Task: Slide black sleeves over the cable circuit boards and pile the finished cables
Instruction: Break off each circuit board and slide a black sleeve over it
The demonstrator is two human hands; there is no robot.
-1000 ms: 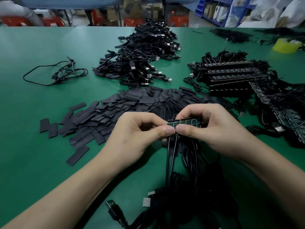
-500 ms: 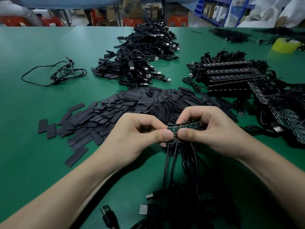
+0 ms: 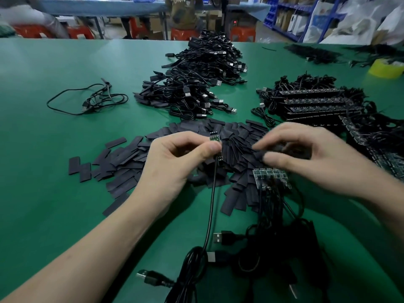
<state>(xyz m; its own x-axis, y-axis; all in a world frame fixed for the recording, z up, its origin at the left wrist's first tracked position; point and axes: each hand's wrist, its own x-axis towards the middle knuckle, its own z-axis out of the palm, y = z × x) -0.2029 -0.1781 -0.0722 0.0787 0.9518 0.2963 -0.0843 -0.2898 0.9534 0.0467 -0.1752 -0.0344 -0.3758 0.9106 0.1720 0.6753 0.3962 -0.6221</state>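
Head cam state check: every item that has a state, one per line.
left hand: pinches board
board: bare, no sleeve, cable hanging below
right hand: over sleeves, grip blurred
sleeves: loose, flat, scattered
board strip: unsleeved, lying on sleeves
finished pile: sleeved cables, heaped

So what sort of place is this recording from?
Likely an electronics assembly workshop: a green work table heaped with black USB cables, flat black sleeves, and blue storage shelving behind.
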